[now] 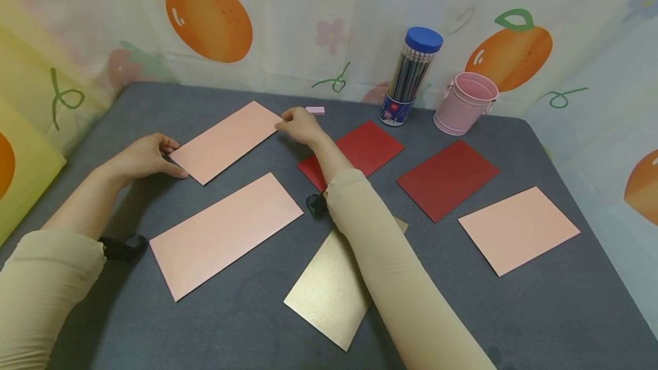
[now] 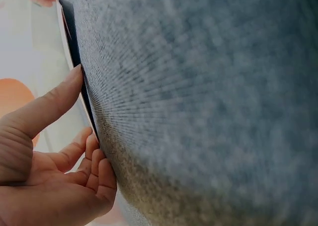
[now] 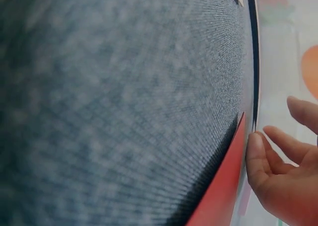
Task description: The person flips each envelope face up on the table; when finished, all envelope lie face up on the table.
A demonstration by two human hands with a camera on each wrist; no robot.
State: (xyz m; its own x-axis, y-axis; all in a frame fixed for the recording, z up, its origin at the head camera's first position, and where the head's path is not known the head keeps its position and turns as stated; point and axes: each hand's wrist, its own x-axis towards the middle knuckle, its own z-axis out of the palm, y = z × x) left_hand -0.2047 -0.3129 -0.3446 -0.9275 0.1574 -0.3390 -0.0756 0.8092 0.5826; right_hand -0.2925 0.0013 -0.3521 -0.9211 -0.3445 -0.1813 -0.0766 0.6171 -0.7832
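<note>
From the head view, a long pink card (image 1: 226, 141) lying at the back left of the worktop (image 1: 514, 313) is held at opposite ends: the left hand (image 1: 146, 157) at the near corner, the right hand (image 1: 300, 125) at the far one, with an eraser (image 1: 315, 110) just behind and a red card (image 1: 360, 153) just beside, so it is best kept level. In the left wrist view the thumb (image 2: 49, 107) and curled fingers are seen at the card's edge, apparently pinching it. In the right wrist view the fingers (image 3: 258, 151) are seen loosely bent at an edge, though a firm grip cannot be told there.

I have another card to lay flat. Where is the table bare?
Bare: the grey table right of the gold card, below the right-hand pink card. Crowded: the middle, among the red cards and long pink sheets.
</note>
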